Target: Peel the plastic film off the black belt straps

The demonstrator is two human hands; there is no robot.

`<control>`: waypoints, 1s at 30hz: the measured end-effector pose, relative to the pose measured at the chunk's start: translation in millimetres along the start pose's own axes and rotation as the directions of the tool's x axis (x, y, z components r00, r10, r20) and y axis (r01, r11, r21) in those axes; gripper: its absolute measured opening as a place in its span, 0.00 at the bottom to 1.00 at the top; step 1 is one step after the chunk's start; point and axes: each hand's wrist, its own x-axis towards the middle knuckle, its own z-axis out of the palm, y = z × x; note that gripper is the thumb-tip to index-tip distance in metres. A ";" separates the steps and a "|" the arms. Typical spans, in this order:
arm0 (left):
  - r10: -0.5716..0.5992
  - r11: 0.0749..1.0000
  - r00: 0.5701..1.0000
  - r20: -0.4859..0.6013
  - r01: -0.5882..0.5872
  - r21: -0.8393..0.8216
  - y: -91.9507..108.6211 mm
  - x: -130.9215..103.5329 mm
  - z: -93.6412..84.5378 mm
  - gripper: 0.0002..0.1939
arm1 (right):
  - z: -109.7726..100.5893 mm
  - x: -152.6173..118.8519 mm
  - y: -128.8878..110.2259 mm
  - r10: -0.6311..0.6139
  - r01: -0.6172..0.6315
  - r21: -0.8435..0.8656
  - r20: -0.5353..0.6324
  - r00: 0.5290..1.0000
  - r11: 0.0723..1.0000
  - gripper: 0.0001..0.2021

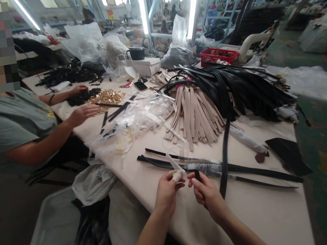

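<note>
My left hand (167, 193) is closed in a pinch on a thin white strip (173, 163), which sticks up above the fingers. Something pale covers the tip of its thumb. Close beside it, my right hand (208, 196) has its fingers wrapped round a short black strip (197, 175); the strip's lower part is hidden in the palm. Just beyond both hands, a bundle of long black straps (260, 169), partly wrapped in clear plastic (208, 168), lies across the table. Another black strap (227, 154) hangs down over this bundle from the big pile.
Behind lie a fan of beige strips (191, 114), a heap of black straps (248, 88) and crumpled plastic film (146, 110). A co-worker (11, 126) sits at left by gold metal pieces (108, 98). A grey bin (45, 236) stands below the table's left edge.
</note>
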 end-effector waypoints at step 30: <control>-0.030 0.999 0.999 0.015 0.029 0.035 5.5 -4.7 13.0 0.20 | 15.7 0.9 9.8 0.164 -0.172 0.003 0.274 0.947 0.985 0.22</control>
